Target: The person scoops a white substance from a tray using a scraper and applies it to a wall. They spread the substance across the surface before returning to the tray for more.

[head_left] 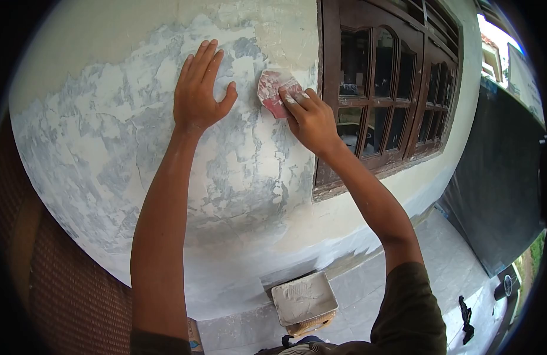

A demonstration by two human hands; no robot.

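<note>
My left hand point(201, 93) lies flat against the patchy wall point(167, 136), its fingers stretched upward and the thumb apart. In my right hand point(312, 118) is a red scraper point(274, 93) smeared with white paste, pressed to the wall just left of the window frame. The fingers wrap its lower right side, and white smears mark them. White and grey filler covers much of the wall around both hands. Below, near my body, a tray point(304, 297) holds white paste.
A brown wooden window point(380, 89) with glass panes borders the work area on the right. Woven brown matting point(66, 284) stands at the left. Grey floor tiles point(368, 290) carry a black crumpled item point(466, 319) and a dark bucket point(503, 288). A large dark panel point(498, 171) leans at far right.
</note>
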